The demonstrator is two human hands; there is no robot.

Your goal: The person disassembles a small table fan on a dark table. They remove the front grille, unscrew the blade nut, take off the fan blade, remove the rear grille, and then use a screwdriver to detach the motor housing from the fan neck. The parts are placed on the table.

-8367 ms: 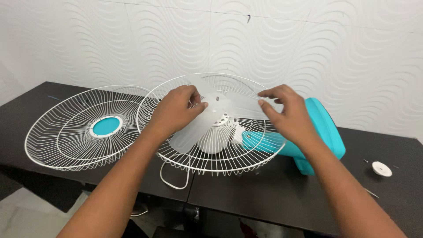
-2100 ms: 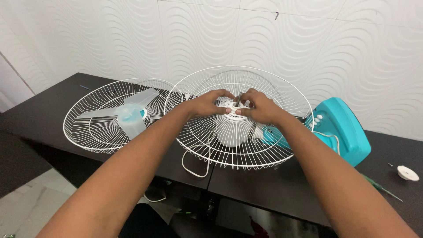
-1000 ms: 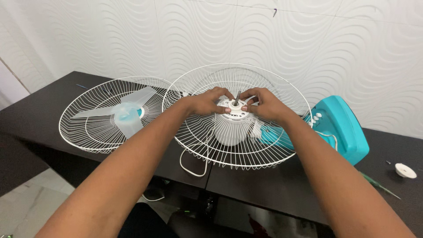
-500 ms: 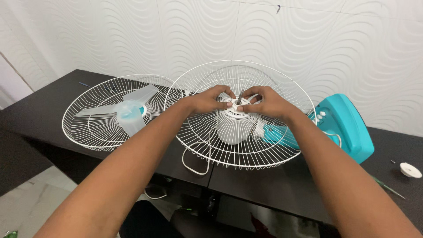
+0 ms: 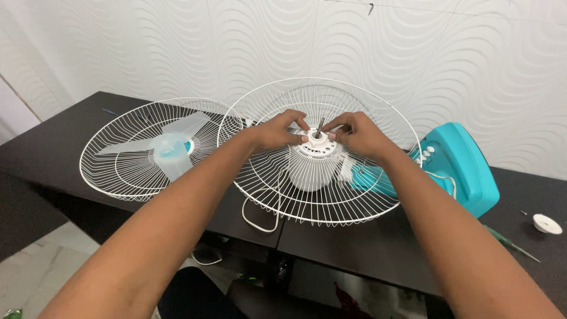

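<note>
A white wire rear fan guard (image 5: 331,221) sits on a white motor housing (image 5: 307,176), with a bare metal shaft (image 5: 320,126) sticking up at its centre. My left hand (image 5: 279,130) and my right hand (image 5: 356,133) meet at the hub. The fingertips of both pinch a white plastic ring (image 5: 316,142) around the shaft, left hand on its left side, right hand on its right. The translucent fan blade (image 5: 170,149) lies apart, inside the front wire guard (image 5: 112,180) at the left.
The teal fan base (image 5: 466,168) lies on the black table (image 5: 366,248) to the right of the guard. A white cord (image 5: 260,217) loops over the table's front edge. A small white cap (image 5: 546,223) and a green-handled screwdriver (image 5: 509,242) lie far right.
The blade, once on the shaft, now lies in the left guard. Both hands have come to the hub ring, and over the last second the fingers have shifted slightly around it.
</note>
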